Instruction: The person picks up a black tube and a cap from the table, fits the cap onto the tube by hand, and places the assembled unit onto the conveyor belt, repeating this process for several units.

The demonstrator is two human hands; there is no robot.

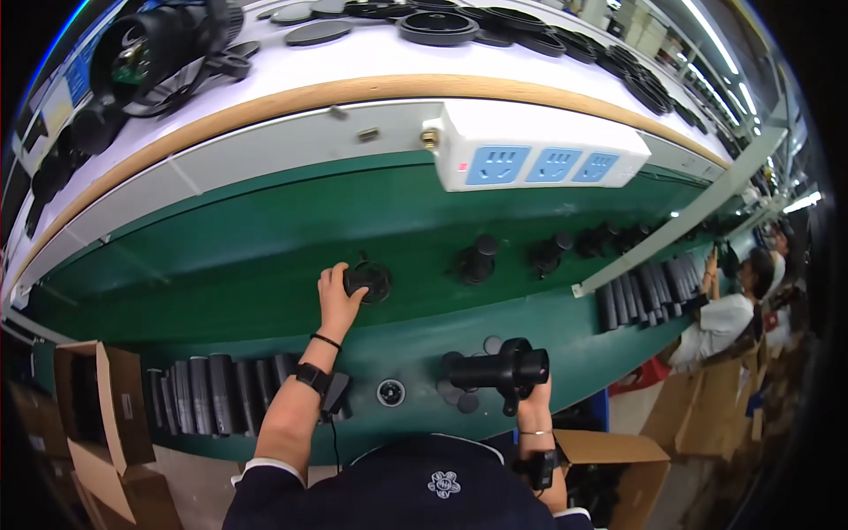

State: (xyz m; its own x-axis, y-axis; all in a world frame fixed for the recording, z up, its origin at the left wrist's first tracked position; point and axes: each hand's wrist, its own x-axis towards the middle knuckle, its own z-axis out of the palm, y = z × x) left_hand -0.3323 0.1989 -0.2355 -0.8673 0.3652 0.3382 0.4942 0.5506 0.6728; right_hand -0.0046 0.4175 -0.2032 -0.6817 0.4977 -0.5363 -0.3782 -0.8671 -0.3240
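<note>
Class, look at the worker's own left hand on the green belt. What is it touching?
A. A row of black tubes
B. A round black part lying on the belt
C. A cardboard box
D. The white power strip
B: the left hand reaches forward onto the round black part on the green belt.

A white plastic power strip with blue sockets [539, 159] hangs above and beyond the hands. Black cylindrical tubes [212, 393] lie in a row left of them; brown cardboard boxes [97, 415] stand farther left. Flat black rings [442, 26] cover the white shelf [353, 62] overhead.
</note>
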